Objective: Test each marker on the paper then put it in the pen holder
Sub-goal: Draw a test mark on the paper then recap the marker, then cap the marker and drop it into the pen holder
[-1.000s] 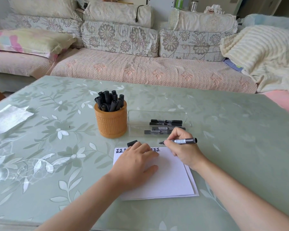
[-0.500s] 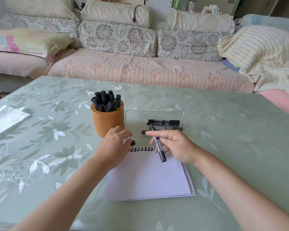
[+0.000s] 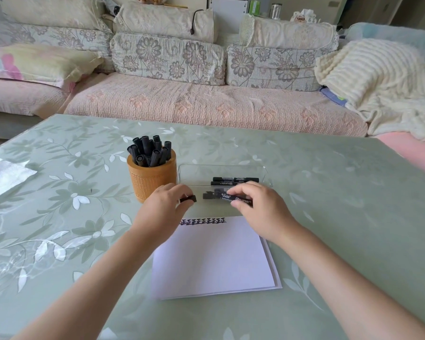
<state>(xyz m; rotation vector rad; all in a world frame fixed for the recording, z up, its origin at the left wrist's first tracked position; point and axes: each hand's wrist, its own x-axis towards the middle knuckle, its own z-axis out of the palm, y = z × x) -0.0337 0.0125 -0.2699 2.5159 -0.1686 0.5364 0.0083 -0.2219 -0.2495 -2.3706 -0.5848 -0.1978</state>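
Both hands hover just past the paper's (image 3: 214, 256) far edge: the left hand (image 3: 166, 204) pinches a black cap (image 3: 189, 199) at its fingertips, while the right hand (image 3: 260, 207) pinches the uncapped black marker (image 3: 225, 197), held level with its tip facing the cap, slightly apart. Just beyond stand the orange pen holder (image 3: 151, 177) full of markers and a clear tray (image 3: 221, 173).

Blurred marker (image 3: 216, 195) tip — rear inside right hand (image 3: 260, 209).

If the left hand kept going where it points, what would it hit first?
Likely the bare end of the marker in the right hand; the cap in the left hand faces it across a gap. Depth is unclear.
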